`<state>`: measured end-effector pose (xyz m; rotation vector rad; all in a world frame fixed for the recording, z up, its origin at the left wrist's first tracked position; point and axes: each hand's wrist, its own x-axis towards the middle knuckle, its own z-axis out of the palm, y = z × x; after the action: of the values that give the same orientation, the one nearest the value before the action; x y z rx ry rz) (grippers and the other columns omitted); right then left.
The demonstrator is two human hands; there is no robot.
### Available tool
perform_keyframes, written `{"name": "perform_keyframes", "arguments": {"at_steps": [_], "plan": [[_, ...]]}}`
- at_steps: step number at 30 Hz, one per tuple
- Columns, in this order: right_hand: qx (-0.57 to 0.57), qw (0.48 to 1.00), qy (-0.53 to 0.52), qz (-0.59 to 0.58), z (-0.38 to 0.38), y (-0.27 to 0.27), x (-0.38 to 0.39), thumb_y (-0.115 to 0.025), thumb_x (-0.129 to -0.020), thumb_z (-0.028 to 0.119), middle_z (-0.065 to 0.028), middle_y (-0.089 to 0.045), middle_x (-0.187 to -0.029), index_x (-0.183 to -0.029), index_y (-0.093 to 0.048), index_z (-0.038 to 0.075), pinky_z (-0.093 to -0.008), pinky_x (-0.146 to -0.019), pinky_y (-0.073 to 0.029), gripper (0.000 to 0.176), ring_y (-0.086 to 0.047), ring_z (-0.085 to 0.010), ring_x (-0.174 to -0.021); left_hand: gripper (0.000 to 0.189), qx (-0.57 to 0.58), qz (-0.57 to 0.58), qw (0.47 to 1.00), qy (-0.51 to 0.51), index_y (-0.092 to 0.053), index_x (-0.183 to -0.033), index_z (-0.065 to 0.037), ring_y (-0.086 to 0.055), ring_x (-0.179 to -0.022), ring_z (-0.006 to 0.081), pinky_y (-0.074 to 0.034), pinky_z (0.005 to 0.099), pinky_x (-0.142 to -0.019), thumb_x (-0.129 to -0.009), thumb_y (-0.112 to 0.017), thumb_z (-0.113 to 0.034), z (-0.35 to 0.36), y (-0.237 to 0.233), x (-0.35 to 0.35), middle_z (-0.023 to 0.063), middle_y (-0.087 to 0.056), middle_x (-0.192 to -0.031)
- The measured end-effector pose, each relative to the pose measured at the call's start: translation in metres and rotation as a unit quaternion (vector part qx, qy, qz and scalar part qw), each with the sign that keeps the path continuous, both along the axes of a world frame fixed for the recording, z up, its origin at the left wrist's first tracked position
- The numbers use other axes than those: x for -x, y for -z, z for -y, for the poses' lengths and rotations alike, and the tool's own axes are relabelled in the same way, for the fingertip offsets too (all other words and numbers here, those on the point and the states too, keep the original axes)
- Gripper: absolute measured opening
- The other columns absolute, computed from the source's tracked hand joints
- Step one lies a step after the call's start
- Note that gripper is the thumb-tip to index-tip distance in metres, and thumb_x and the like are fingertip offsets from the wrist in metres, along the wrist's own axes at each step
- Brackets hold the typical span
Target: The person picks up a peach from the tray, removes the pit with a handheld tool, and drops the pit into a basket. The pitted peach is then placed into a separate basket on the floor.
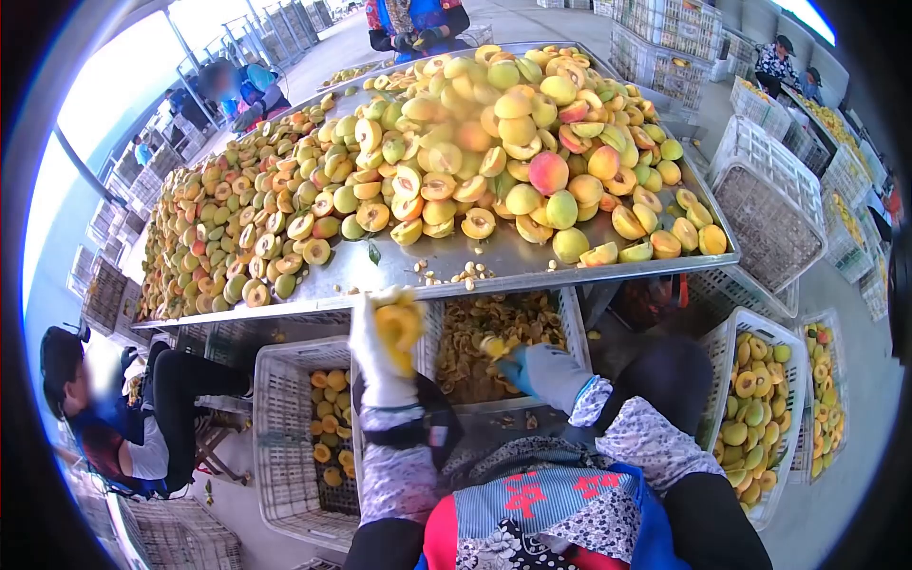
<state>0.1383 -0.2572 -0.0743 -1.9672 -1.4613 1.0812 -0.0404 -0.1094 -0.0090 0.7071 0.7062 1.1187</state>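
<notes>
My left hand [382,356], in a white glove, is closed on a yellow peach half [399,325], blurred by motion, just below the table's front edge. To its right, my right hand [553,373], in a blue-and-grey glove, has its fingers curled together. A small yellow piece [494,348] shows at those fingertips; whether a tool is in the grip cannot be made out. Below both hands stands a crate [576,332] holding brownish-yellow scraps. Whole and halved peaches [437,185] are heaped on the metal table [427,288] ahead, with several loose pits [468,275] near its edge.
At my left is a white crate [285,427] partly filled with peach halves. Another crate [791,418] of peaches stands at my right, near stacked crates [769,204]. A seated person [123,408] is at the left; another person [416,28] stands across the table.
</notes>
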Motion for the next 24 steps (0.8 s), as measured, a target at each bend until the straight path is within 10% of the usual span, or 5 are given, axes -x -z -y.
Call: {"name": "perform_keyframes", "arguments": {"at_steps": [3,6,13,17,24], "plan": [[-0.027,0.996,0.050,0.074,-0.007,-0.018,-0.007,-0.056,-0.097,0.041,-0.0257,-0.069,-0.081,-0.101,-0.070,0.003,-0.0496,-0.075,-0.055,0.040,-0.069,-0.0424,-0.081,0.040,-0.125,-0.263,0.956,-0.049,-0.071,-0.092,0.002,-0.067,-0.071,0.0223,-0.052,0.0334,-0.062,-0.098,-0.060,-0.035,-0.028,-0.017,0.076,0.0135,-0.072,-0.088],[-0.110,0.972,0.133,0.162,-0.023,-0.003,-0.006,-0.058,-0.095,0.041,-0.0253,-0.069,-0.082,-0.091,-0.068,0.005,-0.0519,-0.071,-0.055,0.037,-0.067,-0.0450,-0.079,0.028,-0.248,-0.624,0.723,-0.161,-0.073,-0.100,0.002,-0.069,-0.083,0.0207,-0.052,0.0324,-0.079,-0.092,-0.063,-0.022,-0.035,-0.026,0.105,0.0145,-0.074,-0.092],[-0.105,0.990,0.071,0.056,-0.024,-0.015,0.006,-0.060,-0.094,0.045,-0.0273,-0.069,-0.090,-0.107,-0.068,0.008,-0.0534,-0.080,-0.054,0.040,-0.067,-0.0459,-0.089,0.049,-0.367,-0.548,0.750,-0.053,-0.062,-0.128,-0.003,-0.064,-0.113,0.0336,-0.048,0.0373,-0.098,-0.093,-0.060,-0.037,-0.099,-0.030,-0.010,0.0213,-0.069,-0.117],[-0.079,0.993,0.061,0.058,-0.022,-0.026,0.000,-0.059,-0.095,0.045,-0.0261,-0.069,-0.090,-0.105,-0.068,0.008,-0.0539,-0.078,-0.053,0.040,-0.066,-0.0457,-0.088,0.074,-0.225,-0.718,0.657,0.054,-0.054,-0.137,-0.005,-0.058,-0.122,0.0408,-0.043,0.0423,-0.105,-0.086,-0.054,-0.060,-0.141,-0.022,-0.068,0.0278,-0.061,-0.129],[-0.200,0.977,0.078,0.015,-0.024,-0.032,0.010,-0.064,-0.094,0.037,-0.0240,-0.069,-0.087,-0.100,-0.067,0.007,-0.0528,-0.073,-0.053,0.031,-0.067,-0.0436,-0.085,0.058,-0.335,-0.654,0.671,0.100,-0.061,-0.121,0.000,-0.066,-0.092,0.0301,-0.052,0.0392,-0.084,-0.076,-0.077,-0.033,-0.142,-0.006,-0.052,0.0193,-0.068,-0.105]]}}
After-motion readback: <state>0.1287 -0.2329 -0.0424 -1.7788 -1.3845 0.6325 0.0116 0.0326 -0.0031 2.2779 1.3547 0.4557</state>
